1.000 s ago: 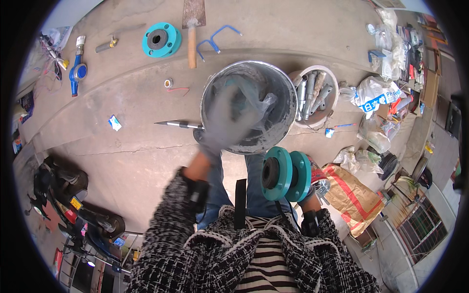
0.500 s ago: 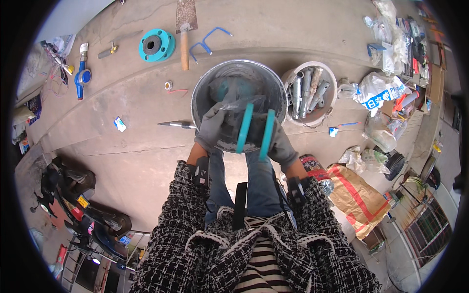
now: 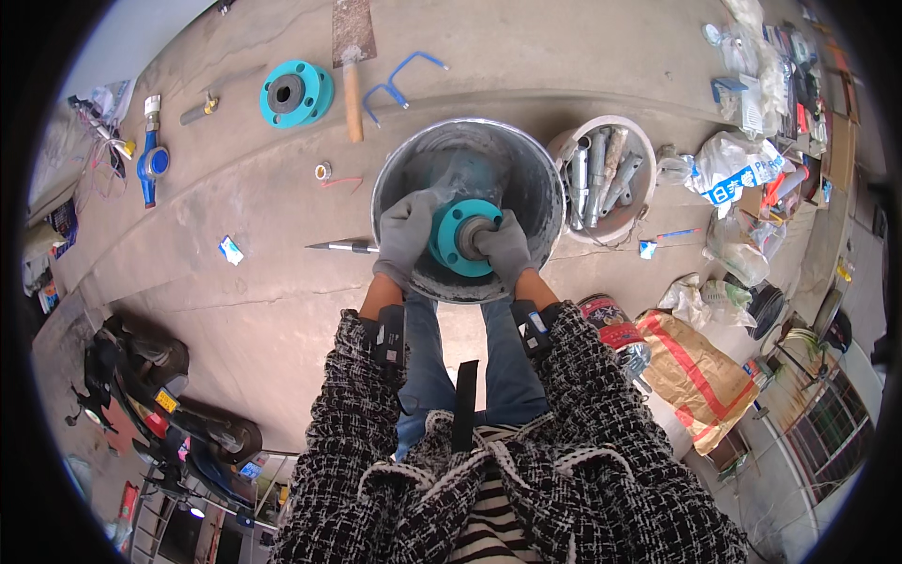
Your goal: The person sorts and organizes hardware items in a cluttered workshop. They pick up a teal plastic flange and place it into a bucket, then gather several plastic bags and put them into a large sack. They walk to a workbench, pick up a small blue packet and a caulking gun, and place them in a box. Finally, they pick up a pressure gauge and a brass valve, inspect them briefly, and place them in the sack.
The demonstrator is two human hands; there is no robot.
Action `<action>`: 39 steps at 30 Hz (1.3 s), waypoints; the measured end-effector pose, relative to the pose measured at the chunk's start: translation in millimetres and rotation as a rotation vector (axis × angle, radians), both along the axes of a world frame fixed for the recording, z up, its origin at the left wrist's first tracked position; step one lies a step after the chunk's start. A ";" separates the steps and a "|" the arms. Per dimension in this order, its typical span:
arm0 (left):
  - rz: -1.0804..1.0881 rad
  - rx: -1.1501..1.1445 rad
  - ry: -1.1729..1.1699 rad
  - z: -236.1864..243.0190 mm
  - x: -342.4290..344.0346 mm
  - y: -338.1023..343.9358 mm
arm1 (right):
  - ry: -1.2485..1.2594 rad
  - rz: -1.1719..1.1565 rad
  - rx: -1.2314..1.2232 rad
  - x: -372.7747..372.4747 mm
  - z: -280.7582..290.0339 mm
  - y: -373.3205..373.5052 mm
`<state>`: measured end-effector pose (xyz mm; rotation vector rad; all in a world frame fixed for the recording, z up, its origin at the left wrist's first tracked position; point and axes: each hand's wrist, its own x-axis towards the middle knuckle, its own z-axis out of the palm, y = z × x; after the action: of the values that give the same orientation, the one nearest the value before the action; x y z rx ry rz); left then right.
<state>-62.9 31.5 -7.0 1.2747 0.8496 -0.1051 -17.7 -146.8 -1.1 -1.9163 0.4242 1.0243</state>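
Observation:
A flanged rubber joint [image 3: 462, 209], teal flanges around a dark rubber core, is held over a grey-smeared bucket [image 3: 383, 169]. Its bolt-holed face is tilted up toward me. My right hand [image 3: 507, 250], in a grey glove, grips the joint at its rubber centre. At the joint's left edge is my left hand [image 3: 407, 235], also gloved, its fingers pinched on a crumpled clear plastic bag [image 3: 458, 175]. Whether that hand also presses on the flange I cannot tell. Inside the bucket, the bag hides part of something teal.
A second flanged joint [image 3: 296, 94] lies on the ground, near a wooden-handled trowel [image 3: 352, 99] and a bent blue rod [image 3: 404, 86]. A pale bucket of metal pipes [image 3: 648, 179] stands right of mine. Farther right are plastic bags [image 3: 738, 174] and a brown paper sack [image 3: 700, 371].
The joint has turned from edge-on to face up and shifted slightly left. My right hand has moved from its outer flange to the centre. My left hand stays by the plastic bag.

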 end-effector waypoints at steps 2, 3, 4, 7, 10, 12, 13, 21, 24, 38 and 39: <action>-0.029 -0.015 -0.100 7.9 10.9 -6.2 | -0.036 0.296 -0.343 8.4 7.4 7.3; -0.103 -0.001 -0.060 12.6 15.8 -9.5 | -0.045 0.381 -0.351 11.8 11.2 11.1; -0.173 0.010 -0.050 17.3 20.1 -12.5 | -0.070 0.461 -0.351 14.5 13.9 15.3; -0.549 0.210 0.026 31.7 27.5 -20.1 | -0.098 0.877 -0.228 21.0 14.3 27.1; -0.623 0.326 -0.005 42.3 26.6 -16.1 | -0.240 1.060 -0.216 26.7 3.2 35.6; -0.619 0.334 -0.032 45.9 21.4 -1.8 | -0.255 0.999 -0.257 32.5 -8.9 41.2; -0.633 0.427 -0.074 46.5 17.8 6.4 | -0.208 0.825 -0.281 36.2 -14.7 41.9; -0.740 0.679 0.015 37.5 8.2 0.6 | 0.027 -0.438 0.022 23.9 -36.3 2.5; -0.690 0.553 -0.034 40.4 11.9 -19.4 | -0.374 0.487 -0.315 10.1 -50.5 -10.1; -0.383 0.234 -0.063 37.3 -19.9 -8.5 | -0.482 0.853 -0.486 -25.9 -128.5 28.8; -0.378 0.254 -0.045 39.6 -21.8 -6.3 | -0.471 0.837 -0.466 -24.8 -130.4 29.5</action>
<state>-84.7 25.2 32.6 1.6619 0.5869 -0.2752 -42.5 -117.3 -131.5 -2.7619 -0.5061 0.9617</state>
